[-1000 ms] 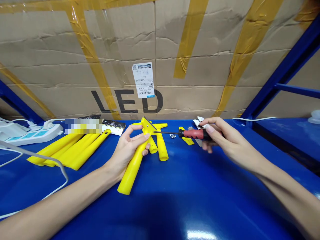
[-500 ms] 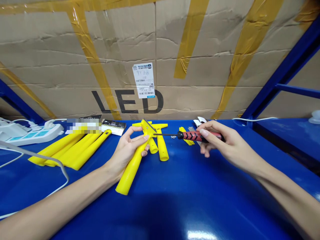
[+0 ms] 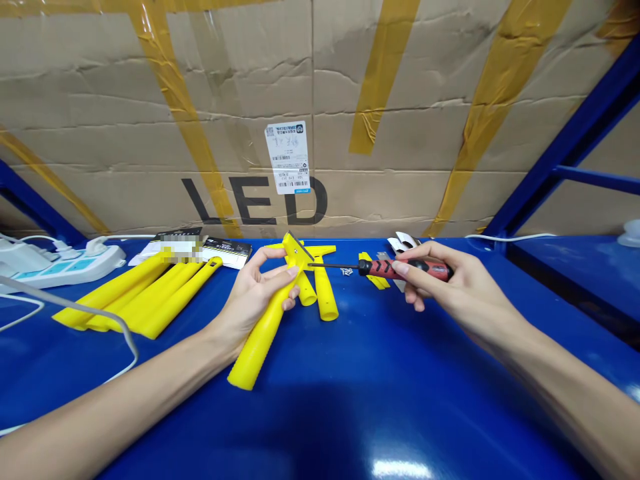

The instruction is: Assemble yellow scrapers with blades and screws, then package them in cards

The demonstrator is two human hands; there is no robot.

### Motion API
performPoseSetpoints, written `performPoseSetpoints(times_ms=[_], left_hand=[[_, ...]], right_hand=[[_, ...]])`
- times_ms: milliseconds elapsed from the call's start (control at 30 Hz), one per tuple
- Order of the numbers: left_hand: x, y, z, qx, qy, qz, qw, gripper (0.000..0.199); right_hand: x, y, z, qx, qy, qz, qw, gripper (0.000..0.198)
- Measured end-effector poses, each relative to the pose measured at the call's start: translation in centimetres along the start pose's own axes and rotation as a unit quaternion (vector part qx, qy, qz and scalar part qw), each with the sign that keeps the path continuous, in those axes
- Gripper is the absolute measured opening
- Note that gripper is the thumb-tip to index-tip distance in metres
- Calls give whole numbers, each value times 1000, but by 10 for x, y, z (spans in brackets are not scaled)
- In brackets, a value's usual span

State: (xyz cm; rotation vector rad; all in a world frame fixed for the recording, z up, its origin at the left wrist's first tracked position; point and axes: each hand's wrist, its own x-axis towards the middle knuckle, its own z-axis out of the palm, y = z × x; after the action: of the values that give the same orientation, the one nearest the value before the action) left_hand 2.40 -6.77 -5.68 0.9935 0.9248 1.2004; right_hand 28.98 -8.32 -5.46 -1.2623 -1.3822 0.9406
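Yellow plastic makes up the scraper (image 3: 257, 340), which sits in the left hand (image 3: 257, 283) above the blue worktop (image 3: 350, 407), its head up and its handle slanting down towards the person. The left fingers pinch it at the neck, thumb across the front. The right hand (image 3: 445, 273) holds a red and black screwdriver (image 3: 383, 268) almost level, thumb and fingers closed around the handle. Its thin shaft points left and reaches the base of the scraper's head; whether the tip sits in a screw is too small to tell.

Just behind the scraper lie two more yellow tools (image 3: 327, 297), with small screws (image 3: 347, 271) to their right, under the shaft. Yellow strips (image 3: 375, 275) lie beyond the screwdriver's handle. Further left, a row of yellow handles (image 3: 155, 310) rests near a white power strip (image 3: 70, 267). A taped cardboard box (image 3: 240, 100) stands behind everything.
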Motion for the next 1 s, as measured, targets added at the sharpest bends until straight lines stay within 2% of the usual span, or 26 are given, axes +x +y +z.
performPoseSetpoints(times_ms=[100,200,300,367,400,500,567,733,800,867,933,1000], left_hand=[[3,-3,-1,-19,15,-18,1000,43],[9,-3,-3,-33,32,-14,999,37],[14,0,-7,-45,57,-11,997,33],[16,1,-9,-50,63,-13,997,31],[16,2,-10,-52,60,-13,997,30],[15,2,-11,-62,36,-12,997,29],[13,3,-12,-73,13,-17,997,29],[12,1,-22,-91,-45,-44,994,32],[14,0,-28,-92,-60,-52,993,34],[16,-1,-33,-91,-70,-60,992,36],[17,-2,-34,-90,-73,-66,991,36],[16,-3,-32,-88,-78,-74,990,36]], right_hand=[[4,5,0,43,12,42,998,42],[8,7,-3,121,46,99,987,28],[11,2,-5,245,92,176,949,16],[12,-4,-4,301,85,213,926,24],[13,-7,-3,308,66,224,922,28],[21,-15,7,270,-20,225,936,37],[30,-16,16,234,-63,217,946,34],[50,-13,34,126,-99,171,972,23],[51,-10,35,49,-96,134,985,22],[51,-8,33,-25,-61,87,994,20],[49,-5,29,-62,-25,51,996,21],[45,-4,25,-79,-26,39,996,21]])
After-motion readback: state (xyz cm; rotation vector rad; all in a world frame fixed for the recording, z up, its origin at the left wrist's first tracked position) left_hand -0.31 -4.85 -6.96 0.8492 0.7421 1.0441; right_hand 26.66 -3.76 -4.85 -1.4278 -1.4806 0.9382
